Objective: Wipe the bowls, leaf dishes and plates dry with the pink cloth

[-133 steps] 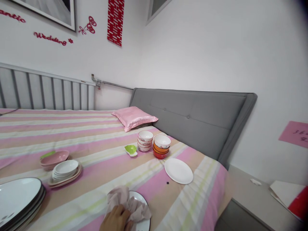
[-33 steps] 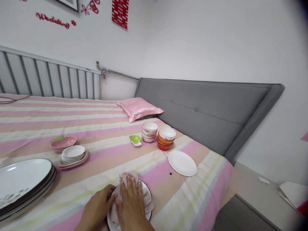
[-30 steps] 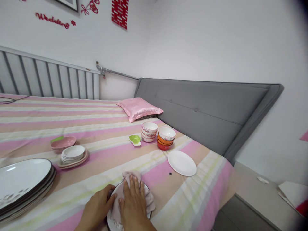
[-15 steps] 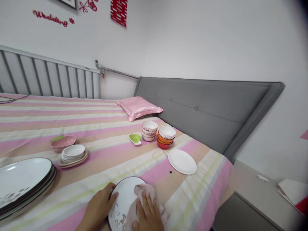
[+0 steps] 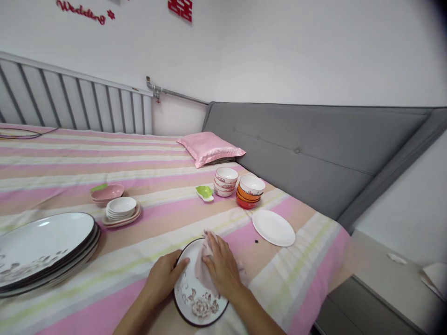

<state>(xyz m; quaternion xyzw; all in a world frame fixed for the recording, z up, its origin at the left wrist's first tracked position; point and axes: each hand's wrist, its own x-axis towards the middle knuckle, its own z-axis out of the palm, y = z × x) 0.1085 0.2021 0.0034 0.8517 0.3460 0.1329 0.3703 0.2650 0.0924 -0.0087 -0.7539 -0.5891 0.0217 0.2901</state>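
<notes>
A white plate (image 5: 193,298) with a dark rim and a brown flower pattern lies on the striped bedsheet close to me. My left hand (image 5: 164,275) grips its left edge, thumb on the rim. My right hand (image 5: 220,267) lies flat with fingers stretched, pressing a beige cloth (image 5: 202,274) onto the right half of the plate. Most of the cloth is hidden under that hand.
A stack of large oval plates (image 5: 42,249) sits at the left. Small white dishes (image 5: 122,208) and pink bowls (image 5: 107,192) stand behind it. A green dish (image 5: 204,192), two bowl stacks (image 5: 239,185) and a plain white plate (image 5: 274,227) lie ahead. The bed edge and grey nightstand (image 5: 380,284) are at the right.
My right hand has swept the cloth over the plate, right and toward me, then back up. The flower pattern now shows. My left hand stayed on the rim. The view dipped lower.
</notes>
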